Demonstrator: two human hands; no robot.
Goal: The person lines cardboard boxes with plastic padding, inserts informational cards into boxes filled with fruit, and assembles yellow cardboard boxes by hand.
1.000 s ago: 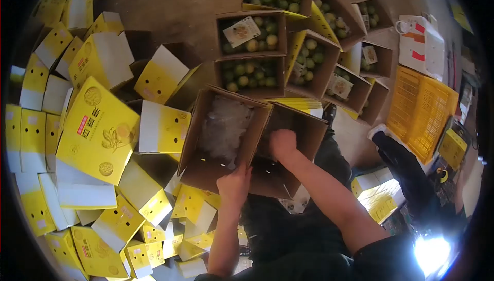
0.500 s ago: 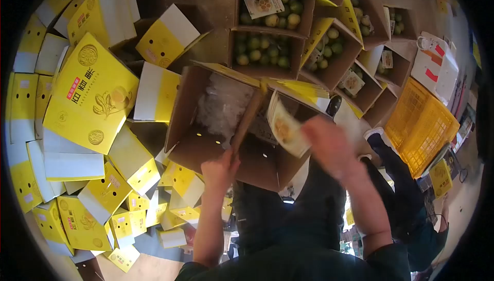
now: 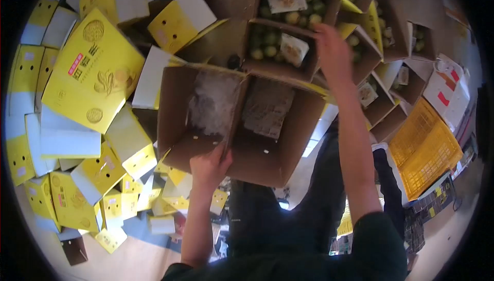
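Observation:
My left hand (image 3: 210,167) is closed on the near edge of the wall between two open cartons. The left carton (image 3: 172,101) holds crumpled clear plastic (image 3: 212,103); the right carton (image 3: 303,121) contains a stack of printed sheets (image 3: 267,108). My right hand (image 3: 333,49) is stretched out over the right edge of a fruit carton (image 3: 280,70), slightly blurred, with its fingers extended and no card visible in them. In that carton a printed card (image 3: 294,49) rests on green fruit (image 3: 265,40).
Yellow and white cartons (image 3: 92,75) are heaped at the left. More fruit cartons (image 3: 393,29) stand at the upper right, near a yellow crate (image 3: 424,147) and a white box (image 3: 447,88). Another person's leg (image 3: 387,183) shows at the right.
The card my right hand carried now lies on the fruit, and that hand has moved up and away from the near cartons. My left hand keeps its hold; the view has shifted.

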